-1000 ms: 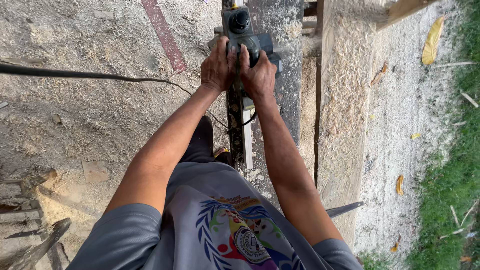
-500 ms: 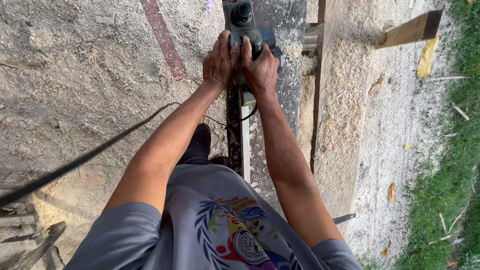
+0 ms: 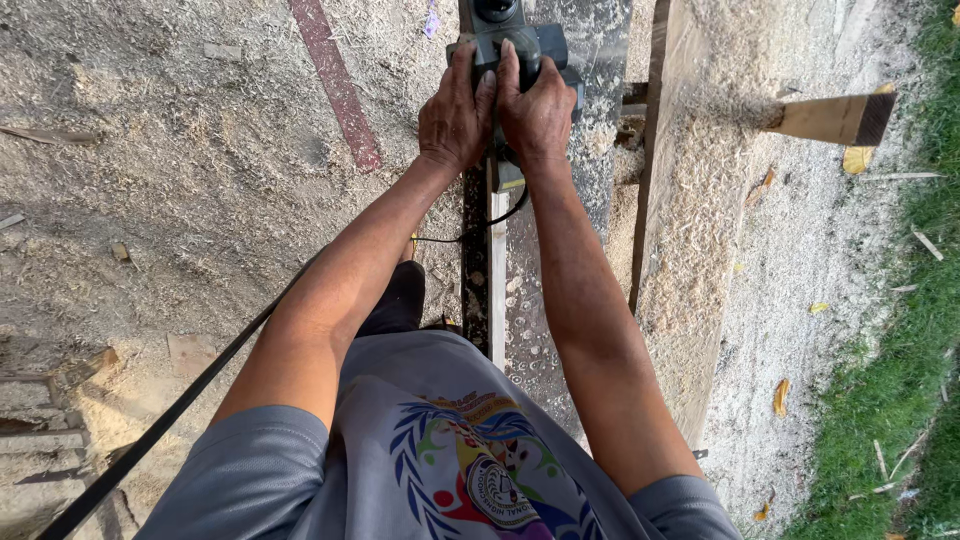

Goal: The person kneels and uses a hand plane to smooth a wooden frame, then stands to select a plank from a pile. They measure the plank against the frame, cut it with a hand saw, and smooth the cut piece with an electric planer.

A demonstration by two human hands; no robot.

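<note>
Gripping the dark grey electric hand planer (image 3: 520, 45) from both sides, the left hand (image 3: 457, 115) and right hand (image 3: 540, 110) sit clenched around its body, fingers touching one another over the top. The planer rests on the narrow pale wooden plank (image 3: 497, 280), set on edge and running away from the person along a grey metal-topped work surface (image 3: 595, 150). A black power cable (image 3: 180, 415) trails across the sawdust-covered ground (image 3: 180, 170) at the left. A thick sawdust-dusted timber beam (image 3: 690, 230) lies just right of the surface, with grass (image 3: 910, 350) beyond.
</note>
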